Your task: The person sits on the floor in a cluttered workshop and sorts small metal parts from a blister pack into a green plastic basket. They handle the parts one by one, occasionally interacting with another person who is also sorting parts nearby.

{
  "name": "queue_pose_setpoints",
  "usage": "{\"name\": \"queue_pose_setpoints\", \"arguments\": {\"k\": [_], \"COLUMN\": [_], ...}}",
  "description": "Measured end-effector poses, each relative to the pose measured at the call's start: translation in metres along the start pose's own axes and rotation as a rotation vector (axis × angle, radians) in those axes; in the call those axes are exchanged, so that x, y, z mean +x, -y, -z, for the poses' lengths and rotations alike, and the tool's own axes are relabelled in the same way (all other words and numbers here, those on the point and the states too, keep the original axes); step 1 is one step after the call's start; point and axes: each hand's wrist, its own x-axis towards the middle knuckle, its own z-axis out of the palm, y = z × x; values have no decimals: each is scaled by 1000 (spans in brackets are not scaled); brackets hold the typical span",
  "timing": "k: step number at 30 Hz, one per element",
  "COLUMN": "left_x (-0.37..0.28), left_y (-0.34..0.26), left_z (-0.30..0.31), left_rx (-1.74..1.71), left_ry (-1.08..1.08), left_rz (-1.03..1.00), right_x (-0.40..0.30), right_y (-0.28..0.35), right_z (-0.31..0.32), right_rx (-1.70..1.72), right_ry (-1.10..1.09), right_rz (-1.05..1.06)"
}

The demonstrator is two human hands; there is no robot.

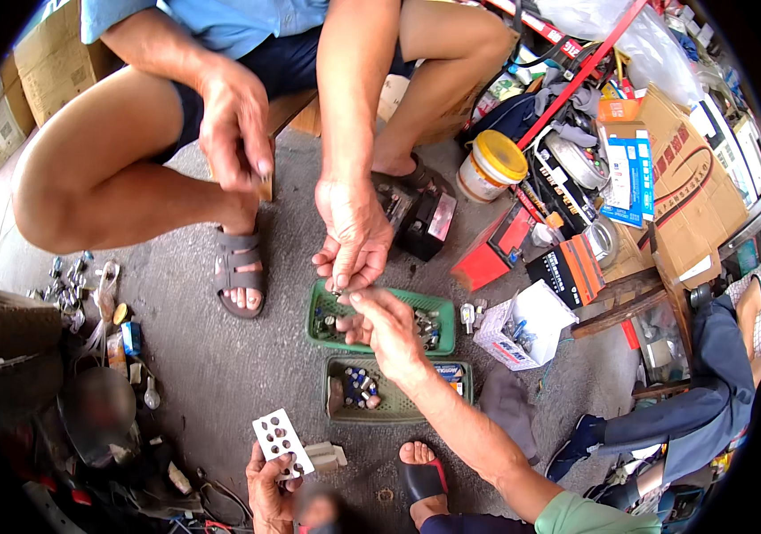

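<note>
My left hand [269, 490] grips a white card with round holes [283, 437], near the bottom of the view. Over the green plastic basket [448, 327], my right hand [385, 330] reaches with its fingers partly curled. Its fingertips meet the right-side hand [355, 233] of a person sitting opposite. A tiny metallic piece [336, 292] shows at the meeting fingertips; whose fingers hold it is unclear. Small metal-based bulbs [428, 327] lie in that basket. Closer to me, a second, dull green basket [380, 419] contains several blue and silver bulbs [359, 386] and small boxes [448, 372].
An open white box [520, 327] of small parts stands right of the baskets, beside a grey cloth [508, 410]. Beyond are a yellow-lidded bucket [492, 165], a black battery [427, 223] and cardboard [694, 180]. Loose bulbs [72, 284] and a tire [7, 327] occupy the left.
</note>
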Motion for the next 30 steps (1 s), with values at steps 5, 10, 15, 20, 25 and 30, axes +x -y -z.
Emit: {"name": "queue_pose_setpoints", "arguments": {"k": [5,10,15,20,25,30], "left_x": [9,27,16,11,6,2], "left_y": [-9,-15,-8,0,-14,-2], "left_z": [-10,-7,-14,-5,27,27], "left_rx": [34,109,113,250,251,257], "left_ry": [-52,-58,-145,-261,-294,-265], "left_rz": [-23,-83,-115,-110,-200,-162], "right_x": [-8,-25,-31,-25,-41,-60], "right_y": [5,10,-4,-14,-24,-38], "right_z": [-10,-18,-14,-11,-7,-6], "right_rx": [136,17,-4,-118,-226,-96], "right_ry": [135,106,91,130,185,375], "right_rz": [-66,-70,-182,-203,-211,-295]}}
